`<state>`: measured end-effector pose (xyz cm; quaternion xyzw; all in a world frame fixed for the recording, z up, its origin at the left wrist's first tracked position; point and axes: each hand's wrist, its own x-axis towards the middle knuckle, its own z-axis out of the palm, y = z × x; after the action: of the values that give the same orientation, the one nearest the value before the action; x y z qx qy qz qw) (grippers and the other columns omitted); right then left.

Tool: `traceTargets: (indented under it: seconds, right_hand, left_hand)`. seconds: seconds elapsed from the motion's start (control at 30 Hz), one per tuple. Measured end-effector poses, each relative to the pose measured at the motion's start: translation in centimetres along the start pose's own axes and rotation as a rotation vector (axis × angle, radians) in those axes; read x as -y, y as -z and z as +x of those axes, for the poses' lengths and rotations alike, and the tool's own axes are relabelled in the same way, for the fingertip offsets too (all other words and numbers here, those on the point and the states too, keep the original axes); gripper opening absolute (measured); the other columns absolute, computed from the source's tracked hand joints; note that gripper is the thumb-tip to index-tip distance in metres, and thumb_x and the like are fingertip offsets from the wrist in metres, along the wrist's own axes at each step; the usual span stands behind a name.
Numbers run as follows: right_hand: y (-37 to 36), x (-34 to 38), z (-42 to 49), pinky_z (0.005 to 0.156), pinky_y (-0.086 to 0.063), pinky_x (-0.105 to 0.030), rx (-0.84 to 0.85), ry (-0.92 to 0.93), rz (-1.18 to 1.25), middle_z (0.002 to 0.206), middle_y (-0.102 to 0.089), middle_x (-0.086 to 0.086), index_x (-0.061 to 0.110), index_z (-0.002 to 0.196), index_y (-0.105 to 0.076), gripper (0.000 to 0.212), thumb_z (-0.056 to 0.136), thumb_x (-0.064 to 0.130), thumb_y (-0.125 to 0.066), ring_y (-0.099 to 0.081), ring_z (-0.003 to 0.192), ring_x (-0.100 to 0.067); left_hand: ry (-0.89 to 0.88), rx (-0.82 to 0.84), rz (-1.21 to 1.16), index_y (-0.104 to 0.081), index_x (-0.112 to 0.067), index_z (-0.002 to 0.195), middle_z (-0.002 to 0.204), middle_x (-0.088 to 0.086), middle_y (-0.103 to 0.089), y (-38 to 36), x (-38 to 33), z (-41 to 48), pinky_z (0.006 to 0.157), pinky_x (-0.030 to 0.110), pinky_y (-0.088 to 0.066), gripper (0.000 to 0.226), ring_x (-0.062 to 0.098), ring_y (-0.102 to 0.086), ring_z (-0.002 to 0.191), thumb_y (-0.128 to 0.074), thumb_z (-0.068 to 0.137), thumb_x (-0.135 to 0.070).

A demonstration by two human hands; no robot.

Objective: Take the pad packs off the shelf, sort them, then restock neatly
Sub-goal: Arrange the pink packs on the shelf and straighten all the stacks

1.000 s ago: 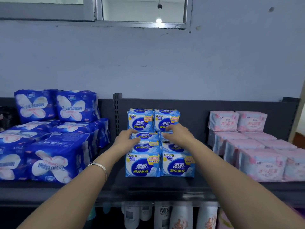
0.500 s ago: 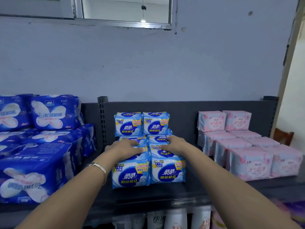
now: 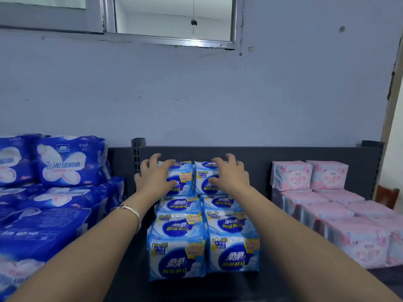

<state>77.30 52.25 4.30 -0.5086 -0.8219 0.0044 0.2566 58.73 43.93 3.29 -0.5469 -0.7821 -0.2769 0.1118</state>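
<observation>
Light blue and white pad packs (image 3: pixel 177 261) stand in two rows in the middle of the dark shelf (image 3: pixel 257 155). Two more light blue packs (image 3: pixel 185 175) stand upright at the back of these rows. My left hand (image 3: pixel 153 177) lies on the back left pack, fingers spread and bent over its top edge. On the back right pack (image 3: pixel 202 177) my right hand (image 3: pixel 231 175) lies the same way. Neither hand has plainly closed round a pack.
Large dark blue pad packs (image 3: pixel 67 162) are piled on the left of the shelf. Pink packs (image 3: pixel 327 177) are stacked in rows on the right. A grey wall with a window (image 3: pixel 174 18) rises behind. A wooden chair back (image 3: pixel 387 196) shows at far right.
Both hands have moved from the tops of the flat middle packs up and back onto the two upright packs at the rear. The view has shifted closer and to the right.
</observation>
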Motion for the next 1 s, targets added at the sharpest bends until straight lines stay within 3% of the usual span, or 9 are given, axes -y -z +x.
traceTargets:
  seconds: [0.1, 0.17, 0.33, 0.6, 0.73, 0.9, 1.0]
  right_hand:
    - [-1.2, -0.8, 1.7, 0.104, -0.037, -0.054, 0.031, -0.063, 0.068, 0.158, -0.001, -0.003, 0.038, 0.142, -0.031, 0.071, 0.083, 0.039, -0.069, -0.021, 0.14, -0.038]
    - [-2.2, -1.2, 2.4, 0.102, -0.04, -0.051, 0.063, -0.093, 0.147, 0.158, 0.003, -0.002, 0.038, 0.143, -0.031, 0.075, 0.081, 0.041, -0.072, -0.026, 0.138, -0.038]
    - [-3.8, -1.7, 3.2, 0.091, -0.045, -0.036, 0.002, -0.053, 0.325, 0.148, -0.024, -0.004, 0.028, 0.139, -0.043, 0.063, 0.083, 0.036, -0.071, -0.048, 0.121, -0.03]
    - [-2.6, -3.0, 3.5, 0.093, -0.046, -0.038, -0.068, -0.037, 0.321, 0.144, -0.03, -0.003, 0.026, 0.138, -0.046, 0.059, 0.084, 0.035, -0.07, -0.047, 0.12, -0.03]
    - [-2.8, -3.8, 3.3, 0.092, -0.045, -0.035, 0.0, -0.03, 0.312, 0.148, -0.024, -0.003, 0.026, 0.141, -0.042, 0.063, 0.085, 0.034, -0.069, -0.049, 0.119, -0.029]
    - [-3.4, -3.9, 3.0, 0.102, -0.042, -0.042, 0.063, -0.06, 0.285, 0.155, -0.012, -0.003, 0.03, 0.144, -0.034, 0.066, 0.087, 0.039, -0.065, -0.04, 0.129, -0.033]
    - [-2.8, -3.6, 2.7, 0.112, -0.023, -0.057, 0.083, -0.088, 0.135, 0.158, -0.002, -0.002, 0.037, 0.146, -0.025, 0.074, 0.084, 0.047, -0.064, -0.014, 0.142, -0.036]
  left_hand:
    - [0.071, 0.061, -0.039, -0.028, -0.045, 0.141, 0.156, -0.005, -0.002, -1.0, 0.6, 1.8, 0.106, 0.057, -0.024, 0.07, 0.03, -0.002, 0.141, -0.067, 0.083, -0.04]
    - [0.119, 0.121, -0.097, -0.027, -0.044, 0.142, 0.156, -0.005, -0.001, -2.0, 1.1, 2.7, 0.106, 0.056, -0.026, 0.071, 0.033, -0.006, 0.141, -0.067, 0.083, -0.041]
    - [0.042, 0.051, -0.221, -0.039, -0.029, 0.142, 0.149, 0.007, -0.024, -4.1, 1.6, 3.9, 0.102, 0.043, -0.039, 0.062, 0.034, -0.039, 0.127, -0.066, 0.086, -0.031]
    - [0.023, -0.047, -0.333, -0.048, -0.018, 0.136, 0.135, 0.009, -0.036, -3.7, 0.1, 3.7, 0.1, 0.037, -0.038, 0.055, 0.029, -0.044, 0.12, -0.068, 0.086, -0.025]
    - [0.017, 0.009, -0.325, -0.043, -0.021, 0.14, 0.139, 0.008, -0.033, -4.5, -0.6, 3.4, 0.099, 0.037, -0.04, 0.058, 0.028, -0.044, 0.121, -0.066, 0.087, -0.025]
    - [0.059, 0.118, -0.181, -0.03, -0.033, 0.144, 0.149, 0.002, -0.02, -4.6, -0.6, 3.6, 0.094, 0.045, -0.046, 0.062, 0.03, -0.045, 0.121, -0.06, 0.089, -0.038]
    - [0.082, 0.132, -0.088, -0.022, -0.038, 0.145, 0.151, 0.001, -0.017, -3.9, -1.0, 3.4, 0.098, 0.048, -0.042, 0.07, 0.031, -0.037, 0.128, -0.06, 0.087, -0.045]
